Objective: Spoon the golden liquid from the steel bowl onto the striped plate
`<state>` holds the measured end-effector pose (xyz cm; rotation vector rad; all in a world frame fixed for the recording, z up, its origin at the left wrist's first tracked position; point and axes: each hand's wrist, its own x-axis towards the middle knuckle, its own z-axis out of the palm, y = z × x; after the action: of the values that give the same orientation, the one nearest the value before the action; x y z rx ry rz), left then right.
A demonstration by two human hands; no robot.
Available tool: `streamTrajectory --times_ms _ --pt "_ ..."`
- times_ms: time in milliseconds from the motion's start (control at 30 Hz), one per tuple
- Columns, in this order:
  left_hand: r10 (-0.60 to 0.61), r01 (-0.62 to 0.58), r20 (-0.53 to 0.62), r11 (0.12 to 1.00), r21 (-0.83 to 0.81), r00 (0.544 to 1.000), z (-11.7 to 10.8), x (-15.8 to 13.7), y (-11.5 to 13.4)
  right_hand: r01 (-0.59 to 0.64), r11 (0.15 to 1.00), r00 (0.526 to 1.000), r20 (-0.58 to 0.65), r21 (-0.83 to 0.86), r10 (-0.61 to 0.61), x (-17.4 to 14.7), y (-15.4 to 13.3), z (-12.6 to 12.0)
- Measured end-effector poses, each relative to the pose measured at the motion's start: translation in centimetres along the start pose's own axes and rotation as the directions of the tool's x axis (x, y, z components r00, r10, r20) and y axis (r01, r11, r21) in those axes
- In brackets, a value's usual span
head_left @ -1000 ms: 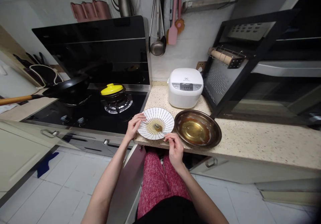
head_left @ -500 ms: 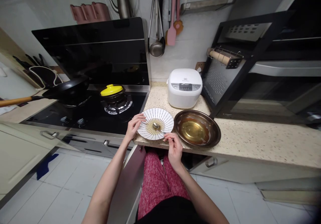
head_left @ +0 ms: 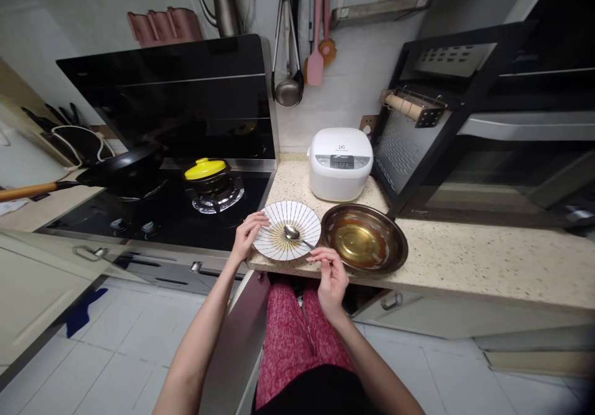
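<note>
A white plate with dark radiating lines (head_left: pixel 307 215) sits at the counter's front edge, with a shallow yellowish liquid in its middle. My left hand (head_left: pixel 250 232) grips the plate's left rim, fingers over the edge. In my right hand (head_left: pixel 331 277) the handle of a metal spoon (head_left: pixel 292 232) is pinched between thumb and fingers. The spoon's bowl is over the liquid in the plate; whether it touches the plate I cannot tell. Right beside the plate stands a wide metal basin (head_left: pixel 400 241) with amber liquid in its bottom.
A white rice cooker (head_left: pixel 341 166) stands behind the basin. On the black gas stove (head_left: pixel 176 217) to the left are a small pot with a yellow lid (head_left: pixel 204 168) and a black wok (head_left: pixel 125 167). A cabinet door (head_left: pixel 237 328) hangs open below the counter.
My right hand has moved slightly right and down, drawing the spoon a little to the right within the plate. My left hand keeps its place on the rim.
</note>
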<state>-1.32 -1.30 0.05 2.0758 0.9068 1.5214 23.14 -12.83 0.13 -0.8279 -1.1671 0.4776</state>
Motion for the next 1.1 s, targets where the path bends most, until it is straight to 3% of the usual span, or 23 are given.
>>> streamTrajectory --times_ms 333,767,933,1100 --pt "-0.006 0.006 0.005 1.000 0.004 1.000 -0.1 0.0 0.0 0.042 0.999 0.995 -0.095 -0.024 -0.044 1.1 -1.8 -1.7" --pt "-0.007 0.007 0.007 1.000 0.014 1.000 -0.1 0.1 0.1 0.074 0.987 0.960 -0.260 -0.141 -0.109 2.8 -1.6 -6.1" --pt "-0.010 0.010 0.004 1.000 0.014 1.000 -0.1 0.1 0.1 0.107 0.974 0.969 -0.199 -0.202 -0.147 2.6 -0.6 -7.2" --pt "-0.007 0.007 0.004 1.000 0.018 1.000 -0.1 0.1 0.0 0.215 0.926 0.973 -0.008 -0.310 -0.229 2.5 -0.6 -7.5"
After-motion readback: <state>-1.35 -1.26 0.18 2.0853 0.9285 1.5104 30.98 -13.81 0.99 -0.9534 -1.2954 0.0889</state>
